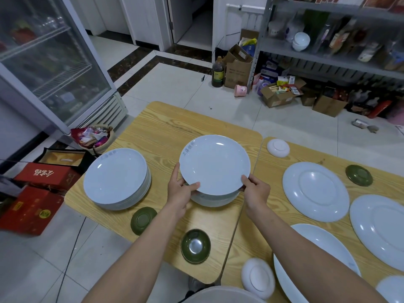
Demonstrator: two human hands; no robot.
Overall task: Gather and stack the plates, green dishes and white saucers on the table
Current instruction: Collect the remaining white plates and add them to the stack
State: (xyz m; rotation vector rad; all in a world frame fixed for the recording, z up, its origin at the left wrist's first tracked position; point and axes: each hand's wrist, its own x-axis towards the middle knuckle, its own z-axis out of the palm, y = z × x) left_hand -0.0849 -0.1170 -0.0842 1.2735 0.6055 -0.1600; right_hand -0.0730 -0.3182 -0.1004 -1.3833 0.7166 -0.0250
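Observation:
My left hand (182, 189) and my right hand (256, 190) grip the near rim of a white plate (215, 164), held tilted just above a small stack of plates (215, 199) in the middle of the wooden table (161, 130). A taller stack of white plates (117, 178) stands at the left. Green dishes lie at the front left (143, 220), front centre (195, 246) and far right (359, 174). Upside-down white saucers sit at the back (278, 148) and near my right forearm (258, 277). Large white plates lie upside down at the right (316, 191) (379, 230) (314, 259).
A glass-door fridge (50, 62) stands at the left, with red boxes (30, 209) and a basket of wrappers (94, 136) on the floor beside the table. Metal shelving (336, 40) and cardboard boxes (279, 95) fill the far right. Tiled floor lies beyond the table.

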